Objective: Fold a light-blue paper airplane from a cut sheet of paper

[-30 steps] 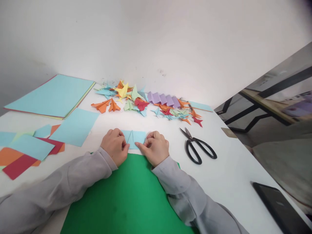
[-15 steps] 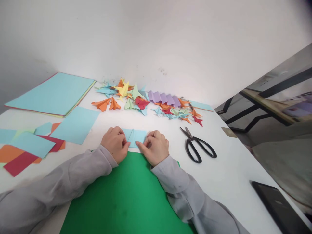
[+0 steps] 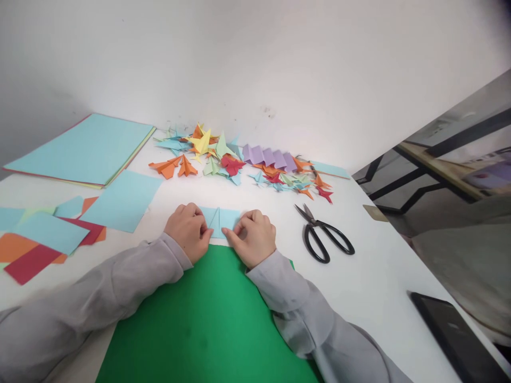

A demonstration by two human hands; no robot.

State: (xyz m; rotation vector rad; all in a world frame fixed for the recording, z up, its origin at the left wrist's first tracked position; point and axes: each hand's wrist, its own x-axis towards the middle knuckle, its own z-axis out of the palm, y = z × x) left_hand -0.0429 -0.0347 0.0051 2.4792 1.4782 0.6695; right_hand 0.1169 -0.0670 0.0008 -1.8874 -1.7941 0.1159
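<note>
Fingers point(image 3: 191, 210) curled in tight on both sides: left hand point(image 3: 187, 233) pinches one side of the folded light-blue paper point(image 3: 217, 222), right hand point(image 3: 254, 237) pinches the other, thumbs on the near edge, narrow gap between. Paper lies on the white table point(image 3: 367, 282), mid-frame, just past the far edge of the green sheet point(image 3: 211, 319) at 6 o'clock. Slanted fold lines meet near its top. Step looks like mid-fold, aligning or creasing flaps; next move probably calls for level edges and firm thumb pressure.

Counts, clock taken from the paper: one pair of black-handled scissors point(image 3: 312, 222), 3 o'clock, blades slightly apart. One dark phone-like device point(image 3: 451, 330), 4. One loose light-blue rectangle point(image 3: 122, 201), just past 9. Cut paper scraps point(image 3: 51, 234), 9, several, overlapping, no exact count. One stack of large sheets point(image 3: 85, 149), 10, layers uncountable. Two orange folded planes point(image 3: 164, 167), 11. One purple pleated strip point(image 3: 268, 158), 1. Multicoloured folded pieces point(image 3: 200, 142), 12 to 2, heaped, can't count.
</note>
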